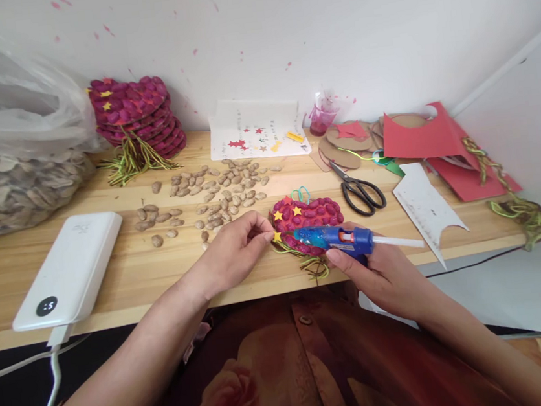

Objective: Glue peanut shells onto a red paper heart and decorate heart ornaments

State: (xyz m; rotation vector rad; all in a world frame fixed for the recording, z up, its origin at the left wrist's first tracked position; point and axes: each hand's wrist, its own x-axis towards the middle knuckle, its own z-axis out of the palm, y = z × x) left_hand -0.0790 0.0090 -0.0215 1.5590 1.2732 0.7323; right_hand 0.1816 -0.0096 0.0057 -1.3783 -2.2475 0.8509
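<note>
Blue glue gun [363,239], small label [342,247] illegible

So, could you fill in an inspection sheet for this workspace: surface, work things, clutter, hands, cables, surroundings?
Surface: wooden table, pale and grained.
Work things: blue glue gun over a bumpy purple piece, its tip pointing at a yellow star.
Clutter: loose peanuts, scissors, red paper, white power bank.
Hands: left hand, fingertips at the yellow star, grip unclear; right hand holding the glue gun.
Cables: white cable plugged into the power bank; dark cord near the table's right end.
Surroundings: white wall with pink splashes.
</note>
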